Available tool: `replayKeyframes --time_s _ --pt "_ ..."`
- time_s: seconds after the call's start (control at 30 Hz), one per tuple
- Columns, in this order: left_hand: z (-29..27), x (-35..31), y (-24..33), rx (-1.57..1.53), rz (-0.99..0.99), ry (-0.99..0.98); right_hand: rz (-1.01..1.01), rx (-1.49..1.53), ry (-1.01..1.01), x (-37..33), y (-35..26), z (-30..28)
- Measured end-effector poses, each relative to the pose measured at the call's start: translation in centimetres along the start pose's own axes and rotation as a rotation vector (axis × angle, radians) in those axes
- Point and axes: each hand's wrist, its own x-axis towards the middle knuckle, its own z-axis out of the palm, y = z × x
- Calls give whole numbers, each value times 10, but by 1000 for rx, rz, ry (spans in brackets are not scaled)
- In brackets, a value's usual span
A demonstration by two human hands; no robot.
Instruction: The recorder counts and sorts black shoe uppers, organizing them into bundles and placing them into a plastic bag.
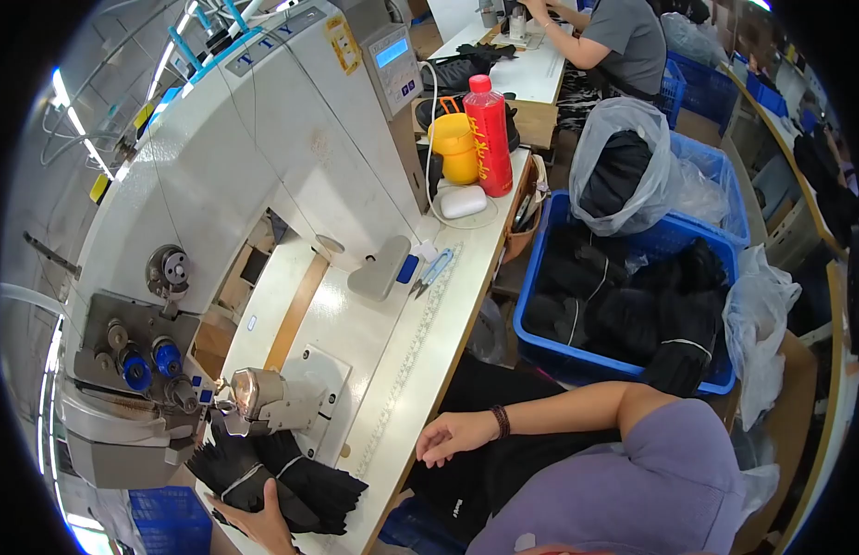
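My left hand (260,523) is at the near edge of a bundle of black fabric pieces (272,481) on the white sewing machine table. Its thumb lies on the bundle and the index finger is stretched along the side, with black fabric between them. A pale band ties the bundle, which fans out at both ends beside the metal sewing head (263,400). Beyond the table edge, over my lap, my right hand (453,437) hangs with its fingers loosely curled and nothing visible in them. A dark bracelet circles that wrist.
Blue-handled thread snips (435,270) lie on the table (379,407). Behind them stand a red bottle (488,139), a yellow cup (455,148) and a white case (464,202). At my right, a blue crate (531,324) holds black bundles. Another person works farther back.
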Motion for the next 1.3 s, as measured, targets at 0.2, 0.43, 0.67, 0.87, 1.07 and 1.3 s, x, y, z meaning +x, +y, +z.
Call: replayKeyframes --time_s 0.2,0.43,0.67,0.87,1.07,1.3 --pt "7 8 -60 -84 89 87 9 -7 -47 31 -21 8" --pt "7 -19 -106 -1509 -252 -379 -97 -136 -268 143 -56 94" --pt "10 -74 -92 -1726 -370 -104 -118 -136 -361 184 -57 162" --pt "1 -127 -54 -993 243 361 -472 -88 -346 132 -67 156" --pt "47 -143 1 -1391 55 -2 -510 -253 -129 85 -85 73" --pt "123 -154 46 -1930 -467 -534 -453 -315 295 39 -102 16"
